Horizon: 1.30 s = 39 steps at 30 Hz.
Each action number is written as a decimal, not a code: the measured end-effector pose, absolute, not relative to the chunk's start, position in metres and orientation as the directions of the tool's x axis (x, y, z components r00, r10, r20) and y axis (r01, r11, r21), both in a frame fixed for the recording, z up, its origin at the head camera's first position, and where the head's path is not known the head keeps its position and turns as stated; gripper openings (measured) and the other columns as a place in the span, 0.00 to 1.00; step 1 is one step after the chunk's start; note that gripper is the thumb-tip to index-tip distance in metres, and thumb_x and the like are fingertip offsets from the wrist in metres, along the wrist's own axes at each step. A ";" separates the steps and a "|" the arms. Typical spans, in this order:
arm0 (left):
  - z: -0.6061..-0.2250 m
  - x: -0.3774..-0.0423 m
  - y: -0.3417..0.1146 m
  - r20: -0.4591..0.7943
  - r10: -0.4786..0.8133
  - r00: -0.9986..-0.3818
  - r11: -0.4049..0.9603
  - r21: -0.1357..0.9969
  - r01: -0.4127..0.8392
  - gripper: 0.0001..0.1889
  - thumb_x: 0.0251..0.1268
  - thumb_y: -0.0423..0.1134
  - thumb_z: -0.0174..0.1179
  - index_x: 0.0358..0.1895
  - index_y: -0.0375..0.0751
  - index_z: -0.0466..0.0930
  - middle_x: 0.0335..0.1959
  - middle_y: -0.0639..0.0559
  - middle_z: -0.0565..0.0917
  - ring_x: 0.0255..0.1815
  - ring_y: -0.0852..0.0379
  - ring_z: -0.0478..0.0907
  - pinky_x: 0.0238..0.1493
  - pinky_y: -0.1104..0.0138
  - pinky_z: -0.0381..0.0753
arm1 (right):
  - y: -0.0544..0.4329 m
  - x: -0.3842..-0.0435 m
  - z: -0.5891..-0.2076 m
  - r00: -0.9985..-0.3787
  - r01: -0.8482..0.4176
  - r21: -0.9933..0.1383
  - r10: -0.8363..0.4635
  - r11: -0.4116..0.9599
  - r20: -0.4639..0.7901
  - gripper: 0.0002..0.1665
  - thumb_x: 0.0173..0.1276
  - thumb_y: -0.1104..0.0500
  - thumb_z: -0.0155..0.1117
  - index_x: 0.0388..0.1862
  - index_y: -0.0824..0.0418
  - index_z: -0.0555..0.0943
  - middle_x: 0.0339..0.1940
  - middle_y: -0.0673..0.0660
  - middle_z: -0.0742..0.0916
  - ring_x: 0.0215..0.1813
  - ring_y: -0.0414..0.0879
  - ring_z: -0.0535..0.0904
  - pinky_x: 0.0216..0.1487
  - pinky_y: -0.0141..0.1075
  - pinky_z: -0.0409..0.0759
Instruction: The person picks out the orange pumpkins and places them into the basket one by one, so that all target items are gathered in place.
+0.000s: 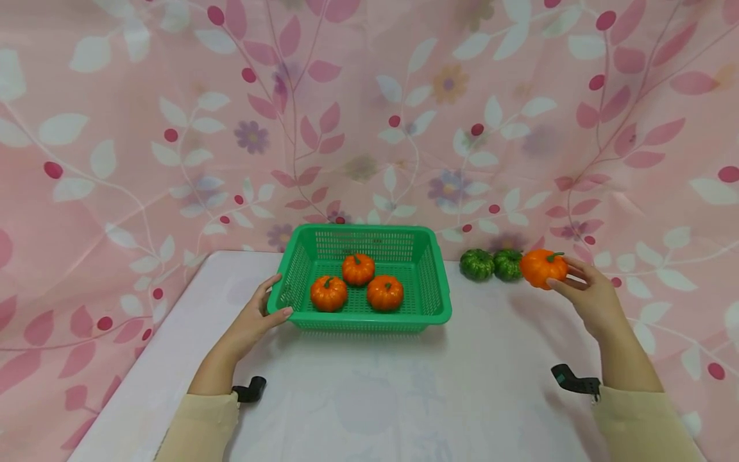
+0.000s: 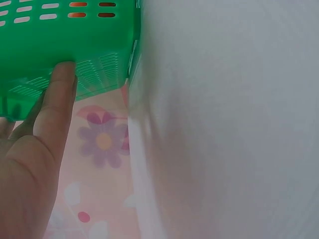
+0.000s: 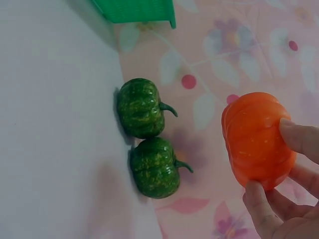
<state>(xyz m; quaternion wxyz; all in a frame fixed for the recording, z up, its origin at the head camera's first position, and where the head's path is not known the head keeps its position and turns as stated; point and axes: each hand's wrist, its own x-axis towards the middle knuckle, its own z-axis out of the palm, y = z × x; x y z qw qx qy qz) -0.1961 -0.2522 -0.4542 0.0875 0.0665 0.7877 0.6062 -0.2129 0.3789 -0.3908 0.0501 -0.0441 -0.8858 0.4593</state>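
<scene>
A green plastic basket [image 1: 360, 319] stands on the table with three small orange pumpkins [image 1: 358, 269] inside it. My left hand [image 1: 254, 317] holds the basket's near left corner, thumb on the front rim and fingers along the left side. In the left wrist view the thumb [image 2: 56, 109] lies against the green wall. Over the table's right part, my right hand [image 1: 589, 295] grips another orange pumpkin [image 1: 543, 268] between thumb and fingers, lifted off the surface. In the right wrist view that pumpkin [image 3: 258, 142] has its stem hidden.
Two dark green mottled pumpkins [image 1: 476, 264] sit side by side at the table's back edge, right of the basket. The table [image 1: 369, 391] has a white cover. A pink floral cloth [image 1: 369, 128] hangs behind it. A black wrist mount [image 1: 574, 380] is at each sleeve.
</scene>
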 end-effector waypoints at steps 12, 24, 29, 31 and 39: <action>-0.456 -0.198 -0.253 -0.061 0.211 -0.976 0.252 0.968 -0.006 0.46 0.72 0.41 0.62 0.82 0.60 0.39 0.80 0.36 0.47 0.75 0.37 0.58 0.68 0.50 0.67 | 0.348 -0.208 -0.372 -0.996 -0.041 -0.828 0.042 0.559 0.078 0.47 0.72 0.42 0.62 0.82 0.57 0.55 0.75 0.70 0.66 0.70 0.67 0.68 0.56 0.33 0.77; -0.457 -0.198 -0.253 -0.051 0.216 -0.975 0.252 0.968 0.005 0.46 0.72 0.41 0.62 0.82 0.60 0.39 0.80 0.36 0.48 0.74 0.37 0.59 0.67 0.51 0.68 | 0.310 -0.215 -0.363 -0.990 -0.144 -0.834 -0.073 0.532 0.125 0.45 0.70 0.45 0.67 0.80 0.57 0.60 0.74 0.66 0.68 0.70 0.64 0.67 0.55 0.29 0.77; -0.457 -0.197 -0.253 -0.052 0.214 -0.975 0.250 0.968 0.004 0.47 0.71 0.42 0.63 0.82 0.60 0.39 0.80 0.36 0.48 0.74 0.37 0.59 0.69 0.47 0.65 | 0.293 -0.223 -0.363 -0.985 -0.173 -0.819 -0.110 0.547 0.134 0.44 0.69 0.43 0.67 0.79 0.55 0.63 0.72 0.63 0.71 0.69 0.64 0.69 0.58 0.38 0.78; -0.457 -0.197 -0.253 -0.052 0.212 -0.976 0.251 0.968 0.003 0.46 0.71 0.42 0.63 0.82 0.60 0.39 0.80 0.36 0.47 0.74 0.37 0.58 0.69 0.45 0.63 | 0.287 -0.227 -0.365 -0.984 -0.178 -0.817 -0.119 0.549 0.135 0.44 0.69 0.43 0.68 0.78 0.55 0.64 0.72 0.63 0.72 0.68 0.64 0.70 0.60 0.46 0.77; -0.458 -0.198 -0.253 -0.055 0.209 -0.976 0.256 0.967 0.000 0.46 0.71 0.43 0.63 0.82 0.61 0.40 0.80 0.36 0.48 0.75 0.36 0.57 0.70 0.41 0.61 | 0.266 -0.234 -0.366 -0.982 -0.183 -0.837 -0.139 0.516 0.129 0.44 0.67 0.44 0.70 0.77 0.54 0.65 0.72 0.63 0.71 0.68 0.65 0.70 0.61 0.57 0.75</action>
